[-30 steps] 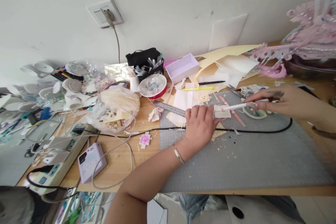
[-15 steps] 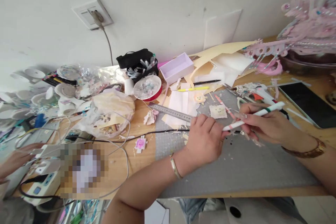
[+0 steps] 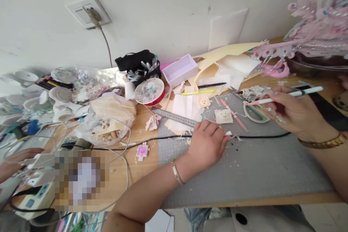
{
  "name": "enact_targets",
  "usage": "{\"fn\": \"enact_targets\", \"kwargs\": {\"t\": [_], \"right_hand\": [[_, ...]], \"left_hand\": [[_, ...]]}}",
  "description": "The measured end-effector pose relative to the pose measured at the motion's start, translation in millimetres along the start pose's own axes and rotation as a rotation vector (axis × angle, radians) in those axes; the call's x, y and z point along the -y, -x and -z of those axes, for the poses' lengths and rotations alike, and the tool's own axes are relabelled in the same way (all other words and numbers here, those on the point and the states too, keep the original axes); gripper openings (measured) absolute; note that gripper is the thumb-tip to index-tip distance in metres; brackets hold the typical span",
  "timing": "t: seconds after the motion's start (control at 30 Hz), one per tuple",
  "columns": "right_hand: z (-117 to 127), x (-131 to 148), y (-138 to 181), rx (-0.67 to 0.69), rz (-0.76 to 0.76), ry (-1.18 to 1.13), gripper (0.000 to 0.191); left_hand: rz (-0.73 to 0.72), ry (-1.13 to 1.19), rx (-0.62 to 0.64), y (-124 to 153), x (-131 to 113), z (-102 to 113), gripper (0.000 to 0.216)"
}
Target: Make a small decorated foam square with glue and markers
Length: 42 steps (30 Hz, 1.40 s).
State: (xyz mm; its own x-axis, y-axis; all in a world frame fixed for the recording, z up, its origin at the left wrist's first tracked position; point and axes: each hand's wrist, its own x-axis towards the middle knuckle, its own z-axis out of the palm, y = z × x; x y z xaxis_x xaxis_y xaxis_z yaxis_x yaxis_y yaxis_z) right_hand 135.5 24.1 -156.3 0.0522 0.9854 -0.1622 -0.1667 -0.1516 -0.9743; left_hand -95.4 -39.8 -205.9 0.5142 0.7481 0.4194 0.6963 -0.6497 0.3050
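Observation:
My right hand point(image 3: 285, 110) grips a white marker point(image 3: 292, 95) with a pink front end and a green band, raised above the mat's right side. My left hand point(image 3: 208, 143) is closed around a small white pen cap point(image 3: 228, 133), whose end pokes out past the fingers. Beyond my hands lie a cream square piece with a drawn smiling face point(image 3: 224, 116), a round peach piece with a face point(image 3: 203, 101) and a pink pen point(image 3: 234, 115). A steel ruler point(image 3: 174, 116) runs toward my left knuckles. Scissors point(image 3: 257, 113) lie partly behind my right hand.
A grey cutting mat point(image 3: 261, 174) covers the table before me, crossed by a black cable point(image 3: 163, 137). Leftward are a plastic bag point(image 3: 108, 116), a power strip point(image 3: 36, 197) and another person's hand point(image 3: 23, 157). A lilac box point(image 3: 181, 70) and a phone point(image 3: 330, 110) stand farther back.
The marker and the cap, together before, are now apart. My right hand has moved right and up with the marker; my left hand stays nearly in place with the cap.

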Motion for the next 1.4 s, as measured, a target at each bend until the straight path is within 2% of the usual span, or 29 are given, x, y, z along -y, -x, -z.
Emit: {"fn": "enact_targets", "kwargs": {"t": [0.2, 0.27, 0.43, 0.63, 0.7, 0.9, 1.07, 1.23, 1.33, 1.4], "right_hand": [[-3.2, -11.2, -2.0, -0.027, -0.034, 0.002, 0.051], [-2.9, -17.6, -1.7, 0.005, -0.011, 0.028, 0.048], [0.9, -35.1, -1.0, 0.038, 0.052, 0.151, 0.028], [-2.8, -38.6, 1.8, 0.039, 0.275, 0.614, 0.011], [-5.8, -41.0, 2.7, 0.017, 0.350, 0.702, 0.008], [-5.5, -55.0, 0.2, 0.017, 0.385, 0.784, 0.008], [-4.0, -54.6, 1.6, -0.088, 0.455, 0.874, 0.007], [-3.7, -55.4, 2.3, 0.001, 0.414, 0.880, 0.013], [-2.1, -57.1, 0.6, -0.068, 0.443, 0.917, 0.009], [-2.0, -57.2, 0.3, -0.055, 0.452, 0.885, 0.009]], "left_hand": [[-0.192, -0.089, -0.029, 8.8, 0.9, -13.8, 0.027], [-0.190, -0.116, -0.010, 9.4, 1.6, -16.9, 0.028], [-0.156, -0.153, 0.054, 10.5, 3.4, -23.1, 0.029], [-0.116, -0.141, 0.115, 10.4, 2.8, -24.8, 0.031], [-0.111, -0.141, 0.127, 9.9, 2.2, -24.6, 0.032], [-0.112, -0.145, 0.128, 10.3, 2.3, -25.8, 0.032], [-0.107, -0.136, 0.118, 10.7, 2.8, -26.3, 0.031], [-0.101, -0.129, 0.144, 9.7, 1.7, -25.2, 0.030], [-0.096, -0.128, 0.150, 9.8, 1.7, -25.1, 0.030], [-0.098, -0.127, 0.143, 10.1, 1.8, -25.5, 0.030]]}}
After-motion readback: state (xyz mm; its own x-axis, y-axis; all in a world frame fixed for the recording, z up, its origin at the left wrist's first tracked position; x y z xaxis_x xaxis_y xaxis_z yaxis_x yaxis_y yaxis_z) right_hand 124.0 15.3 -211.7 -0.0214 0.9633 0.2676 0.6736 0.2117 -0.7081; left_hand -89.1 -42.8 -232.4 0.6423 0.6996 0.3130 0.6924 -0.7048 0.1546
